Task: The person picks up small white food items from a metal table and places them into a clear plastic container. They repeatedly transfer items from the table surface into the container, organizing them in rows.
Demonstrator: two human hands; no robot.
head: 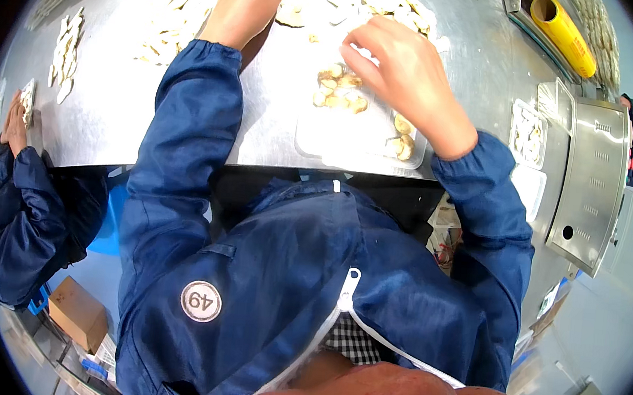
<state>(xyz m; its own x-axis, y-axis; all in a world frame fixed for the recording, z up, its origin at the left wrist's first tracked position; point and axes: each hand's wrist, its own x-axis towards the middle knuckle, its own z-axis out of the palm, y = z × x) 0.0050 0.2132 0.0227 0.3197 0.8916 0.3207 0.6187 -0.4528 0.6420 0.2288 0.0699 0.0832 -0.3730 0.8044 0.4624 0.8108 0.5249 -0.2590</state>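
On a steel table point(265, 136), my left hand point(248, 5) reaches to the top edge of the view, beside a pale slice point(290, 16) of what looks like mushroom. Its fingers are bent; whether they hold something cannot be told. My right hand point(398, 69) hovers above a clear plastic tray point(303, 150), with thumb and fingers curved; glare hides what may lie between them. The tray has a cluster of yellowish pieces point(340, 92) at its far left part and a few more point(404, 146) at its right. Loose slices point(401, 7) are heaped beyond my right hand.
Pale slices point(176, 21) lie left of my left forearm, and a row of slices point(66, 57) farther left. A co-worker's hands point(15, 120) are at the left rim. To the right are a yellow roll point(562, 35), a filled plastic tray point(528, 134) and a steel machine point(591, 182).
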